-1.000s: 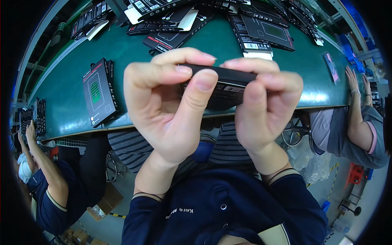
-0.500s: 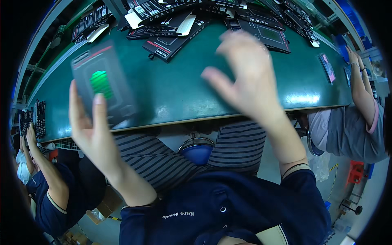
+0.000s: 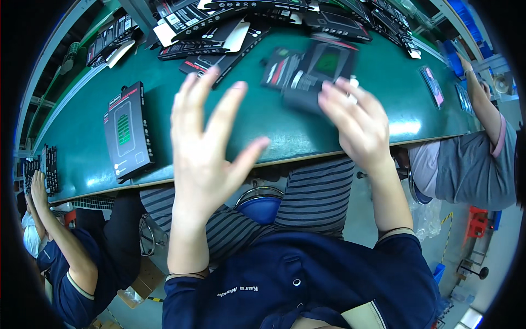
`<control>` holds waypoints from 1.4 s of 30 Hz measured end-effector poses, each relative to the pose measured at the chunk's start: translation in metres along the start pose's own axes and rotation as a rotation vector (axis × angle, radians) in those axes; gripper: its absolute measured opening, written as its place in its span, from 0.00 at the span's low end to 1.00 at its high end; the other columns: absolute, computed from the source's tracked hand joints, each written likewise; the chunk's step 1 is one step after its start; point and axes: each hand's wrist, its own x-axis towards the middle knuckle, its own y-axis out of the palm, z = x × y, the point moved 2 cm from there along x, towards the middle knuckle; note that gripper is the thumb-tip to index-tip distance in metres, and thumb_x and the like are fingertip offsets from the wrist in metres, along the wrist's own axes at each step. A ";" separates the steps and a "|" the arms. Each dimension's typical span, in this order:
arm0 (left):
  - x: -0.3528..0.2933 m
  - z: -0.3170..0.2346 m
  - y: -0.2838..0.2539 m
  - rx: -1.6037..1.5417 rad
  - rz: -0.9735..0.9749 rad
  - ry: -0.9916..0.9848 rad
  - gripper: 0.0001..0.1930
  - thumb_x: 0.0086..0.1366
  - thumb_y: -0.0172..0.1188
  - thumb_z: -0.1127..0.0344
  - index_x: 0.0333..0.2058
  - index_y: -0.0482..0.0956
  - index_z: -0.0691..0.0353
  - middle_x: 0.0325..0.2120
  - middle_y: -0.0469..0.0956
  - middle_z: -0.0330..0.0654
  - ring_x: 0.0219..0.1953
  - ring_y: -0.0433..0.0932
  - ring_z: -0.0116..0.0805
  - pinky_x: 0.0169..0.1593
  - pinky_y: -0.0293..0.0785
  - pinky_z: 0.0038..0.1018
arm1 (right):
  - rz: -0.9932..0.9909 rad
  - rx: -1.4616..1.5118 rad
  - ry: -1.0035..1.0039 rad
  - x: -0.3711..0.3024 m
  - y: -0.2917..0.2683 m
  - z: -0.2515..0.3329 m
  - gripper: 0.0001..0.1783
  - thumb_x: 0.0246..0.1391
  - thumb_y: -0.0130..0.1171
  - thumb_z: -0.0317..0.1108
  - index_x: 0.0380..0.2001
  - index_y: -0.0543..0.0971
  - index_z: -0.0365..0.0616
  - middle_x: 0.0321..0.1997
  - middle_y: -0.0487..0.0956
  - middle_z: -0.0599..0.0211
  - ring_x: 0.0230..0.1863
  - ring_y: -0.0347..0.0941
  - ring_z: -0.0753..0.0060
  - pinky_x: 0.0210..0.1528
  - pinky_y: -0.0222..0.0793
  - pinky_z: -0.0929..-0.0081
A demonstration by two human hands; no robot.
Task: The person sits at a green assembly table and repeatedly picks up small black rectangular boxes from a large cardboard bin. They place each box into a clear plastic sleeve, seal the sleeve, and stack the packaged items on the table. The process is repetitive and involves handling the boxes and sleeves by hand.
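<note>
Grey box now lying released; left hand hovering empty right of it, fingers spread; right hand gripping blurred black carton farther right of it; work apparently shifting cartons.

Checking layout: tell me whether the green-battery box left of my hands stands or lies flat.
Flat: the box lies printed face up.

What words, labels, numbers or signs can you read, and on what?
I won't copy out wording; print stands here:
Dark box on the left: small red and white print near its top.
Navy shirt: white lettering, upside down in view.
Dark box at the right hand: any print blurred by motion.
Piled dark boxes: white print, mostly too small.
</note>
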 end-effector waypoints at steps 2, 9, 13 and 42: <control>0.006 -0.009 0.012 0.012 0.164 0.101 0.45 0.45 0.77 0.52 0.63 0.71 0.52 0.69 0.58 0.52 0.72 0.54 0.58 0.71 0.50 0.54 | -0.130 0.150 0.042 -0.025 -0.005 -0.007 0.18 0.44 0.61 0.19 0.42 0.82 0.40 0.53 0.81 0.57 0.54 0.79 0.49 0.56 0.75 0.58; 0.030 -0.025 0.045 0.115 0.200 0.196 0.32 0.53 0.68 0.66 0.60 0.76 0.51 0.61 0.72 0.46 0.62 0.69 0.51 0.65 0.61 0.47 | -0.010 -0.506 0.602 -0.128 -0.044 -0.188 0.27 0.55 0.66 0.38 0.57 0.75 0.40 0.69 0.66 0.42 0.71 0.59 0.38 0.72 0.55 0.52; 0.051 -0.025 0.061 0.179 -0.029 0.261 0.23 0.53 0.66 0.72 0.51 0.82 0.55 0.47 0.82 0.40 0.51 0.78 0.40 0.57 0.69 0.42 | 0.291 -0.665 1.091 -0.182 -0.060 -0.272 0.35 0.64 0.49 0.58 0.60 0.74 0.38 0.67 0.70 0.44 0.69 0.64 0.41 0.68 0.59 0.49; 0.031 -0.026 0.029 -0.400 0.175 0.024 0.50 0.35 0.80 0.60 0.60 0.69 0.66 0.52 0.75 0.48 0.55 0.75 0.43 0.62 0.67 0.35 | -0.270 1.101 0.471 0.000 -0.019 0.032 0.26 0.50 0.46 0.14 0.53 0.74 0.37 0.74 0.57 0.36 0.76 0.52 0.40 0.75 0.46 0.53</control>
